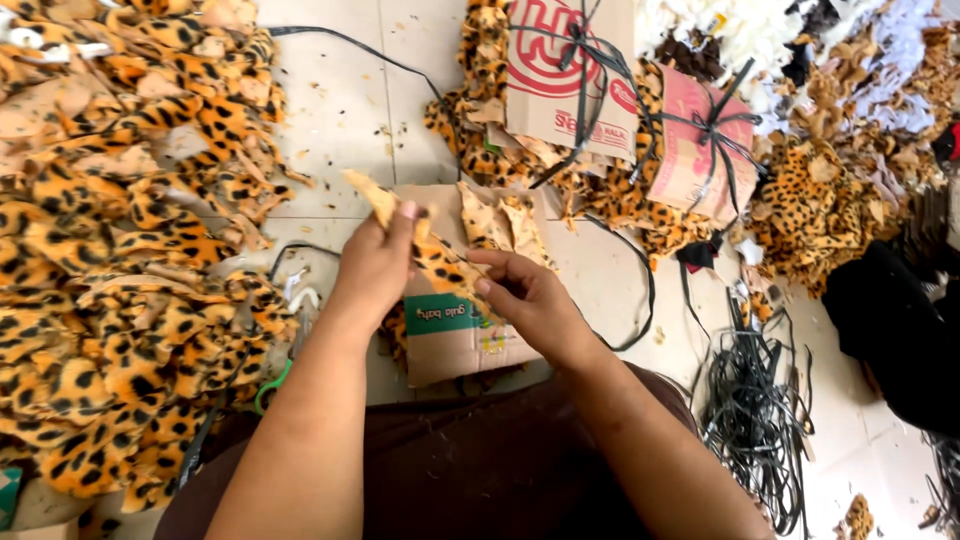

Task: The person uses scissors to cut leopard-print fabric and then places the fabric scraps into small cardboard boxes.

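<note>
- Two hands share one leopard-print fabric piece [432, 252], frame centre, above cardboard sheet [452, 330].
- Left hand [375, 265] pinches upper-left end; right hand [525, 290] pinches lower-right end.
- Long axis: upper left to lower right.

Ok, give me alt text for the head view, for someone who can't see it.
Both hands, left hand and right hand, hold a leopard-print fabric piece above a flat cardboard sheet on the tiled floor. A large heap of the same fabric pieces lies to the left, tied cardboard bundles beyond, black straps to the right.
</note>
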